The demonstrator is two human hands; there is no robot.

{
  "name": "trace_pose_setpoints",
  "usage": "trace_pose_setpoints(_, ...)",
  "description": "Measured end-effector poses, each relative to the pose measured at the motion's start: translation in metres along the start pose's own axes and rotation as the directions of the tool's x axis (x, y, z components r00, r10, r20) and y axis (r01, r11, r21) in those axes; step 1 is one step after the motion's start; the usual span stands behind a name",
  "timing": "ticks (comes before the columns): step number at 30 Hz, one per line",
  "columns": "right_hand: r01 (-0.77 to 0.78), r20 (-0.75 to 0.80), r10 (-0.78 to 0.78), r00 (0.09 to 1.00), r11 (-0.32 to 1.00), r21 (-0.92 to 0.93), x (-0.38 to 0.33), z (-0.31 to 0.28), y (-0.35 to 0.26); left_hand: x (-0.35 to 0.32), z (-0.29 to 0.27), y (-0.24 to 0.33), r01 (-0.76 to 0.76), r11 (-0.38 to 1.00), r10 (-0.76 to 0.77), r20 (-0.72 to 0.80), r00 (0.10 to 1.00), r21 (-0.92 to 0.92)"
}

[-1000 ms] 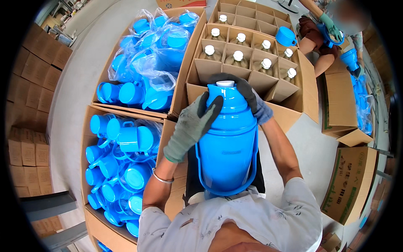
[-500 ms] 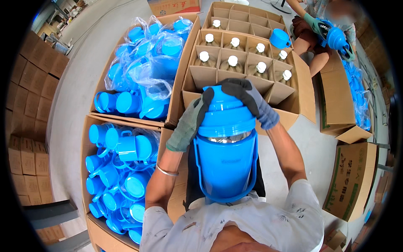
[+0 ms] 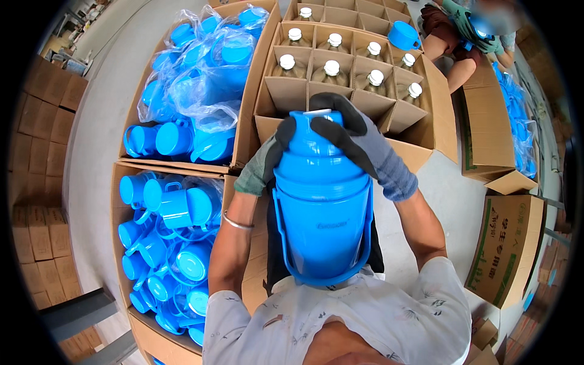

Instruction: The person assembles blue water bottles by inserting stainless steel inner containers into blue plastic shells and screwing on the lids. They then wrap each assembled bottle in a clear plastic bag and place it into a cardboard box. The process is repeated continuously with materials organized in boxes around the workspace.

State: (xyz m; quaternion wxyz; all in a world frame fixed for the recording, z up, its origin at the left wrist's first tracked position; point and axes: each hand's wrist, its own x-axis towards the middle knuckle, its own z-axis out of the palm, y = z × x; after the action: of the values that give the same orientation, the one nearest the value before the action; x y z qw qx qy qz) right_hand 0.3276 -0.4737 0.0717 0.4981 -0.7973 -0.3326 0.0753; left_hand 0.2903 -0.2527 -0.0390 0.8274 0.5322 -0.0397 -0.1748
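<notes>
Pale grey floor (image 3: 91,182), with brown cartons (image 3: 45,121) stacked along the left edge. Wearer seen from above in a light patterned shirt (image 3: 395,304), silver bangle (image 3: 237,222) on the left wrist. Blue flask (image 3: 325,222) at centre, just in front of the torso; its blue carrying handle (image 3: 322,280) hangs down around the near side. Both hands gloved and grasping the flask's upper part: left hand (image 3: 266,161) pressed to the left side, dark fingertips near the top; right hand (image 3: 365,143) wrapped over the right and far sides, fingers spread, a bit of white showing at the top beneath them. Just beyond, a divided carton (image 3: 441,115) holds eight white-capped bottles (image 3: 331,73); a blue cup (image 3: 403,35) sits at its far right corner. To the left, two open cartons: far one filled with blue cups under clear plastic (image 3: 207,85), near one with loose handled cups (image 3: 191,261). Far right, a co-worker (image 3: 441,24) in green gloves bends over something blue, perhaps another flask; too blurred to be sure. Closer on the right, a printed carton (image 3: 505,249) on the floor.
</notes>
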Motion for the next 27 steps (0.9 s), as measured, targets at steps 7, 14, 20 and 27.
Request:
trace_pose_setpoints(7, -0.161, 0.174, 0.028, 0.984, 0.544, 0.824, -0.006, 0.010, 0.047, -0.054, 0.073, 0.045, -0.271, 0.161, 0.413, 0.184, 0.892, 0.949)
trace_pose_setpoints(14, -0.305, 0.299, 0.068, 0.952, 0.314, 0.899, -0.003, 0.041, 0.086, -0.065, 0.120, 0.061, -0.059, 0.154, 0.494, -0.025, 0.869, 0.986)
trace_pose_setpoints(20, 0.034, -0.125, -0.017, 0.992, 0.990, 0.134, -0.036, 0.013, -0.004, -0.058, -0.011, -0.029, -0.153, 0.142, 0.425, 0.079, 0.902, 0.978)
trace_pose_setpoints(27, -0.120, 0.145, 0.036, 0.989, 0.769, 0.627, -0.037, -0.070, 0.001, -0.016, 0.041, -0.007, -0.374, 0.507, 0.391, 0.179, 0.903, 0.777)
